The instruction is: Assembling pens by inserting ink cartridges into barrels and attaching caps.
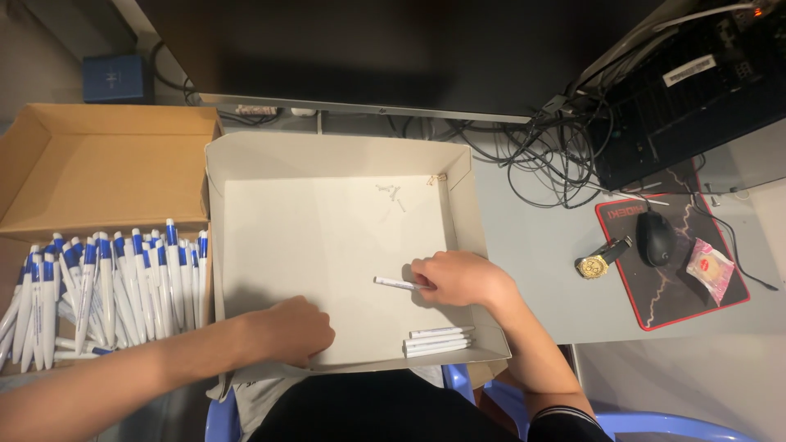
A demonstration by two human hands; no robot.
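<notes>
A shallow white cardboard tray (246, 164) lies in front of me. My right hand (458, 278) rests inside it near the right wall and pinches a white pen barrel (397, 284) that points left. Three more white pen barrels (438, 341) lie side by side at the tray's front right corner. My left hand (286, 330) is curled into a fist on the tray's front left floor; what it holds, if anything, is hidden. A few small springs (391, 193) lie near the tray's back.
A brown cardboard box (98, 147) at the left holds several white and blue pens (106, 286). A monitor (368, 49) stands behind the tray. Right of it are tangled cables (557, 155), a black mouse (656, 237) on a red-edged pad, a gold wristwatch (598, 262) and a pink packet (709, 268).
</notes>
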